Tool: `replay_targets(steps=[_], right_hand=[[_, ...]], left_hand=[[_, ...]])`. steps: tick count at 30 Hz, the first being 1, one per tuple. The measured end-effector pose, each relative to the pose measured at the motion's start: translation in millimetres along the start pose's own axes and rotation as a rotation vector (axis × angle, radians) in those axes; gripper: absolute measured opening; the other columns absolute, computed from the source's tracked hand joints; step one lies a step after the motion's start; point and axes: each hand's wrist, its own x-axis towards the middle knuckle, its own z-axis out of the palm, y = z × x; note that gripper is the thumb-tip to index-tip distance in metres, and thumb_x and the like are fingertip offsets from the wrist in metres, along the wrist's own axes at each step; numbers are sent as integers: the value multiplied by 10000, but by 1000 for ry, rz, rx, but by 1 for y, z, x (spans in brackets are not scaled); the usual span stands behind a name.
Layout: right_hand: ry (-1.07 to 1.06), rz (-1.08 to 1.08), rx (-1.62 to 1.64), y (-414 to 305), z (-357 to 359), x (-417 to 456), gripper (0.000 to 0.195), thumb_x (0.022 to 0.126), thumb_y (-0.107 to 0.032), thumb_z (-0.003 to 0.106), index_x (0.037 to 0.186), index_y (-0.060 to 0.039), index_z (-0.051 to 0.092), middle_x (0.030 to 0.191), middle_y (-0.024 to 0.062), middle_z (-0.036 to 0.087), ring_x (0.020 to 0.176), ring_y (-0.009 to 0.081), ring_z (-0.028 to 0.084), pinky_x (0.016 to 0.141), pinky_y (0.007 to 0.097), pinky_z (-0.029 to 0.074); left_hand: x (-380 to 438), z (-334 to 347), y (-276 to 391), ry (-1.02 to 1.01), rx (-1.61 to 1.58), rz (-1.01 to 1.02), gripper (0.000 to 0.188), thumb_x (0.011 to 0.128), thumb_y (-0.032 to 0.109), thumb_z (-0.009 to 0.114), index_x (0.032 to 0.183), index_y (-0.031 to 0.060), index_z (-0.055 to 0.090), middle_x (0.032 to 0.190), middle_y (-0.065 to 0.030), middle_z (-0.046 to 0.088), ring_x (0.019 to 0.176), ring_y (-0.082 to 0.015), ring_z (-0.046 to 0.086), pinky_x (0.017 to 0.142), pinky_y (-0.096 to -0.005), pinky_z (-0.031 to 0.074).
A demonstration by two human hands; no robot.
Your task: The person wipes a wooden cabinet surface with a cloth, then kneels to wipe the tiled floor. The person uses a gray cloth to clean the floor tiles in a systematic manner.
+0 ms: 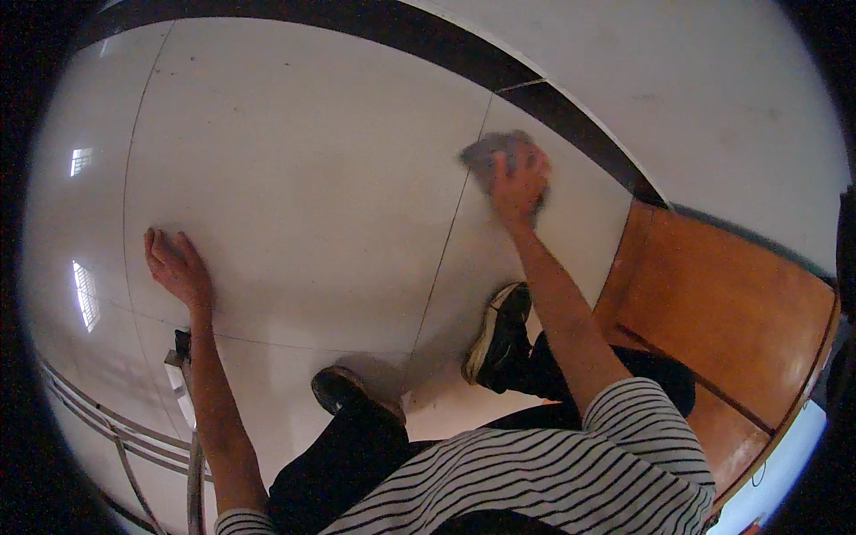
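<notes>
My right hand (pixel 520 180) presses a grey cloth (pixel 485 155) against the pale tiled floor (pixel 301 167), close to the dark skirting strip at the wall. Both the hand and the cloth look blurred. Over on the left, my left hand (pixel 177 264) hovers above or rests on the floor; which of the two I cannot tell. Its fingers are loosely curled and slightly apart, and nothing shows in it. Between the hands lies a wide tile with a thin grout line (pixel 441 254) near the cloth.
A brown wooden cabinet (pixel 722 294) stands at the right, against the white wall (pixel 669 80). Dark skirting (pixel 374 37) curves along the far side. At lower left is a metal frame (pixel 194 481) with rails. My shoes (pixel 501 334) are planted on the floor. Small dark specks dot the far tile.
</notes>
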Motion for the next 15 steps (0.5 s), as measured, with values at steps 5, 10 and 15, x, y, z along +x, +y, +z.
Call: replay_targets(steps=[5,10,15], right_hand=[[-13,779,-153,96,-16,-16,656,947,-568,465,1367,-66,497,1366,207,478,1256,412,441,994,608,362],[55,802,-252,61,-4,12,689,942,-614,435,1367,-76,497,1292,234,539,1213,424,473,971,603,379],[-46,63,59,-139,1,27,662,840,-500,622,1346,-85,516,1295,224,511,1168,413,467,959,583,358]], left_hand=[[-1,3,0,36,29,-4,398,965,273,579,1250,-3,544,1371,-179,520,1273,-351,479,1034,-465,386],[-1,5,4,11,68,-13,412,970,278,568,1271,0,530,1380,-169,516,1292,-338,465,1058,-461,360],[4,2,7,-25,72,-25,412,967,277,568,1273,4,526,1387,-168,510,1301,-325,459,1063,-454,356]])
